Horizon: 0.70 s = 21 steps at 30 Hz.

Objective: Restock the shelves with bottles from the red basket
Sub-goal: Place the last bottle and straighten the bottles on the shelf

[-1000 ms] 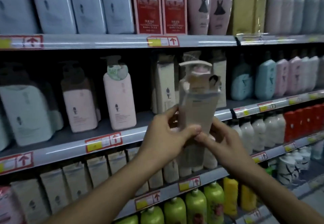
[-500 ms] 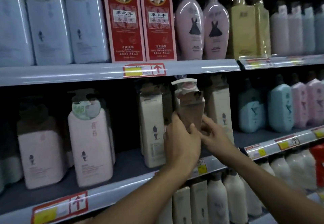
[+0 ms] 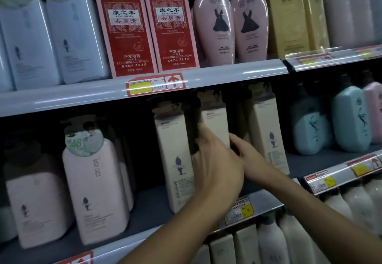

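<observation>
Both hands are on one cream bottle that stands in the gap on the middle shelf. The left hand wraps its left side with fingers curled against it, and the right hand holds its lower right side, though that hand's fingertips are hidden behind the left hand. The bottle is upright between two matching cream bottles, the left neighbour and the right neighbour, and sits further back than both. This looks like the placing step: the bottle is in its slot and seems nearly seated. The next move probably calls for letting go and drawing both hands straight back out, without dragging the neighbours forward. Room is tight at the sides, since the hands fill most of the gap between the two neighbours. Overhead, the upper shelf rail sits close above the bottle tops, so there is little space to lift. The front edge of the middle shelf is open toward the person, which leaves the clear way out. The red basket is not in view.
</observation>
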{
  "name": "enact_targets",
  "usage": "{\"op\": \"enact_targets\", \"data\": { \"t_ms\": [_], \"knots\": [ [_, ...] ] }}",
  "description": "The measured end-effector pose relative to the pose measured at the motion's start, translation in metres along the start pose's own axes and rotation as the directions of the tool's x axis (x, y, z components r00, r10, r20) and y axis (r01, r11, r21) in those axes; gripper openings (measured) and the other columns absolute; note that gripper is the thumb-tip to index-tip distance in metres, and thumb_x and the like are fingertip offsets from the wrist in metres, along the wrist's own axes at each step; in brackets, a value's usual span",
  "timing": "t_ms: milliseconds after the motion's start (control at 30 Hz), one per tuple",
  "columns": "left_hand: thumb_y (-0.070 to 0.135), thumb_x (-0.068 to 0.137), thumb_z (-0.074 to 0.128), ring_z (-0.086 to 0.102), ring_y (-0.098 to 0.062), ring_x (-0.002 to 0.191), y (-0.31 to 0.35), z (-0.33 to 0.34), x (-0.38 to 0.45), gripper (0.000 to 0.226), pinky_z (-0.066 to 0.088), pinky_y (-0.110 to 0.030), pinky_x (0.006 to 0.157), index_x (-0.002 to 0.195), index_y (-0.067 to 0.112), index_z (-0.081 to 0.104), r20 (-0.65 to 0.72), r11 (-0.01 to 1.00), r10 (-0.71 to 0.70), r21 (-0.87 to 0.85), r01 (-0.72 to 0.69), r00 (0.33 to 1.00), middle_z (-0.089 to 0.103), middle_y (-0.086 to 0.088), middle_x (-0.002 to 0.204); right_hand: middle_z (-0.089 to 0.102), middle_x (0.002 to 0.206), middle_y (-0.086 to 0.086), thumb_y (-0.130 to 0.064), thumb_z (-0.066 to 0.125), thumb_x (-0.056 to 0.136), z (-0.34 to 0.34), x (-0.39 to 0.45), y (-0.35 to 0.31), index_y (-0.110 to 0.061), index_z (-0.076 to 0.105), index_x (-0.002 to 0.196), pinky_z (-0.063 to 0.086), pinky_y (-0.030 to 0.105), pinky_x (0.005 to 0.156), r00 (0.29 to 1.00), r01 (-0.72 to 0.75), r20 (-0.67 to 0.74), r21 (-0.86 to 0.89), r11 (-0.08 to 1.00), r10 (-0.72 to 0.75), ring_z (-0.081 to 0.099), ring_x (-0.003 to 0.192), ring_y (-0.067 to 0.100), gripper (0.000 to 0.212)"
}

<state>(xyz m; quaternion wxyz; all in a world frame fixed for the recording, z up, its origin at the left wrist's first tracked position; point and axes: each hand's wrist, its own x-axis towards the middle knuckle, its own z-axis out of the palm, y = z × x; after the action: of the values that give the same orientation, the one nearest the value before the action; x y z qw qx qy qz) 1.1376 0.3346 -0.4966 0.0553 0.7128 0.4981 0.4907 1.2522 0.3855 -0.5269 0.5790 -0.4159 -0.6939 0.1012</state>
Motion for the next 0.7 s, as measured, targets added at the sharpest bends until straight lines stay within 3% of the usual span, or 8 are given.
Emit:
{"op": "enact_targets", "data": {
  "t_ms": [133, 267, 333, 433, 500, 567, 633, 700],
  "knots": [
    [0.02, 0.1, 0.042, 0.04, -0.031, 0.142, -0.002, 0.001, -0.009, 0.075, 0.046, -0.043, 0.108, 0.159, 0.024, -0.004, 0.05, 0.999, 0.009, -0.031, -0.007, 0.999, 0.011, -0.012, 0.167, 0.064, 0.12, -0.027, -0.014, 0.06, 0.099, 0.013, -0.003, -0.001, -0.048, 0.049, 0.128, 0.049, 0.014, 0.094, 0.999, -0.019, -0.029, 0.069, 0.997, 0.021, 0.063, 0.112, -0.006, 0.047],
    [0.025, 0.103, 0.035, 0.016, -0.017, 0.154, -0.011, -0.006, -0.023, 0.069, 0.026, -0.019, 0.111, 0.159, 0.029, -0.005, 0.005, 0.995, 0.053, -0.081, -0.052, 0.999, -0.005, 0.002, 0.17, 0.069, 0.11, -0.033, -0.016, 0.059, 0.1, 0.028, -0.015, -0.004, -0.047, 0.055, 0.124, 0.05, 0.009, 0.086, 0.995, -0.043, -0.084, 0.114, 0.993, 0.053, 0.064, 0.107, -0.01, 0.04],
    [0.031, 0.104, 0.033, 0.016, -0.009, 0.153, -0.016, -0.01, -0.033, 0.064, 0.024, -0.014, 0.11, 0.159, 0.033, -0.001, -0.002, 0.989, 0.097, -0.115, -0.097, 0.995, 0.0, 0.011, 0.169, 0.072, 0.114, -0.02, -0.016, 0.058, 0.1, 0.037, -0.021, -0.006, -0.038, 0.059, 0.126, 0.054, 0.014, 0.088, 0.99, -0.045, -0.125, 0.127, 0.991, 0.062, 0.066, 0.107, -0.005, 0.034],
    [0.043, 0.105, 0.031, 0.034, 0.0, 0.142, -0.028, -0.02, -0.038, 0.056, 0.035, -0.012, 0.107, 0.158, 0.034, 0.014, -0.019, 0.974, 0.124, -0.191, -0.125, 0.992, 0.026, 0.018, 0.162, 0.069, 0.117, -0.01, -0.026, 0.06, 0.099, 0.049, -0.03, -0.013, -0.031, 0.058, 0.129, 0.056, 0.019, 0.087, 0.961, -0.109, -0.238, 0.151, 0.982, 0.143, 0.067, 0.107, 0.006, 0.031],
    [0.044, 0.103, 0.041, 0.046, 0.01, 0.126, -0.037, -0.037, -0.04, 0.051, 0.038, -0.005, 0.096, 0.151, 0.039, 0.027, -0.027, 0.959, 0.122, -0.253, -0.125, 0.992, 0.042, 0.022, 0.149, 0.067, 0.117, -0.004, -0.044, 0.06, 0.095, 0.056, -0.041, -0.027, -0.024, 0.056, 0.132, 0.056, 0.035, 0.093, 0.879, -0.189, -0.422, 0.123, 0.974, 0.224, 0.064, 0.107, 0.013, 0.043],
    [0.028, 0.099, 0.052, 0.05, 0.018, 0.112, -0.047, -0.056, -0.042, 0.045, 0.043, -0.004, 0.089, 0.139, 0.043, 0.039, -0.011, 0.934, 0.123, -0.337, -0.119, 0.992, 0.051, 0.026, 0.133, 0.065, 0.113, -0.001, -0.048, 0.058, 0.095, 0.061, -0.052, -0.05, -0.02, 0.059, 0.124, 0.054, 0.042, 0.092, 0.761, -0.157, -0.615, 0.132, 0.979, 0.206, 0.062, 0.104, 0.016, 0.04],
    [0.017, 0.098, 0.054, 0.051, 0.014, 0.114, -0.056, -0.074, -0.046, 0.047, 0.043, -0.001, 0.083, 0.139, 0.04, 0.043, -0.011, 0.923, 0.124, -0.367, -0.119, 0.992, 0.051, 0.025, 0.131, 0.065, 0.106, -0.001, -0.039, 0.057, 0.098, 0.068, -0.062, -0.081, -0.02, 0.061, 0.113, 0.055, 0.037, 0.086, 0.736, -0.073, -0.664, 0.118, 0.99, 0.133, 0.062, 0.097, 0.014, 0.024],
    [0.016, 0.097, 0.054, 0.054, 0.003, 0.117, -0.061, -0.095, -0.051, 0.049, 0.044, -0.006, 0.087, 0.143, 0.031, 0.044, -0.028, 0.919, 0.131, -0.371, -0.132, 0.991, 0.053, 0.015, 0.137, 0.066, 0.101, -0.001, -0.034, 0.058, 0.099, 0.077, -0.071, -0.113, -0.02, 0.062, 0.108, 0.054, 0.025, 0.08, 0.799, -0.05, -0.591, 0.121, 0.991, 0.113, 0.063, 0.091, 0.007, 0.017]
  ]
}}
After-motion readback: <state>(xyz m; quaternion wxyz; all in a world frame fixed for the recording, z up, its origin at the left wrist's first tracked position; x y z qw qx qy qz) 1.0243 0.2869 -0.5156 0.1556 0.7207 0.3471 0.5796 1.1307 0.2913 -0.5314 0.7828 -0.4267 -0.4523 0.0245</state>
